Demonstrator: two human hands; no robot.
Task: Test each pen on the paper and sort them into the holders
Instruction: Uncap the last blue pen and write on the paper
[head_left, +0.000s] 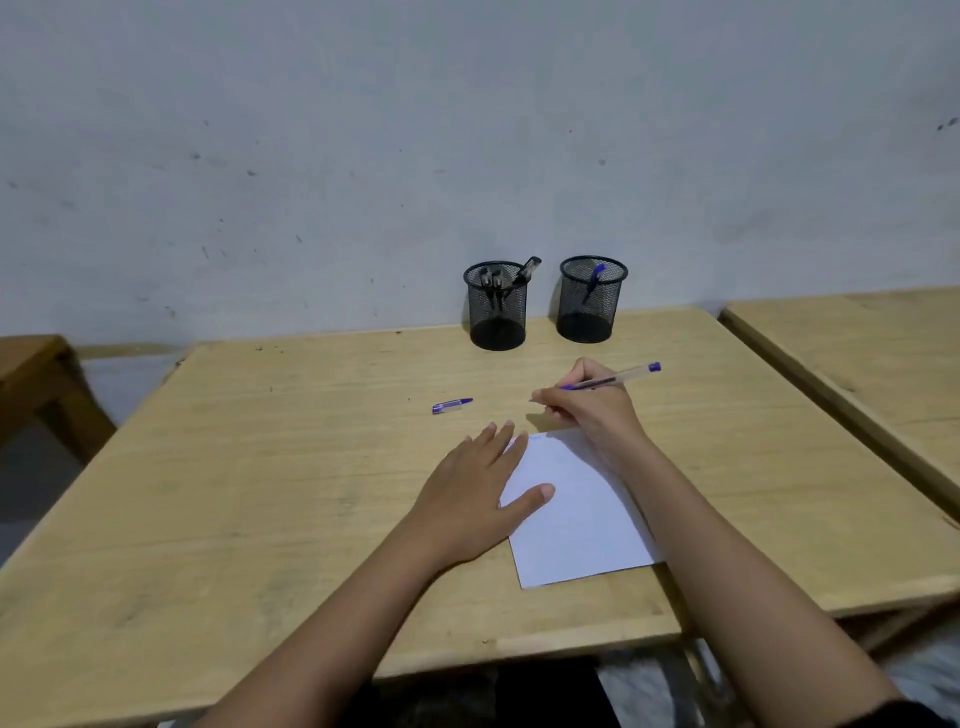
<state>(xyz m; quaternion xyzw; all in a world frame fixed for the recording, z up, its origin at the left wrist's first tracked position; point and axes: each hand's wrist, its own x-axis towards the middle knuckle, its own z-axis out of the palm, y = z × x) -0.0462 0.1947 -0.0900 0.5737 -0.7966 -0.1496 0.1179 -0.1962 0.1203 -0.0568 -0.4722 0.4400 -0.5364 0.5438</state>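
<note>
Right hand (589, 413) grips blue pen (621, 376); left hand (467, 493) flat on paper (579, 525), scribbles unreadable.

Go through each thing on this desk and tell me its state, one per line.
Left hand: open, flat on the paper's left edge.
Right hand: grips the blue pen.
Blue pen: held, tip past the paper's far edge.
Pen cap: off, lying on the table.
Paper: flat, faint marks near its far edge.
Left holder: upright, black pens inside.
Right holder: upright, one blue-capped pen inside.

Black mesh holders (497, 306), blue pen cap (452, 406), white paper (576, 514).
</note>
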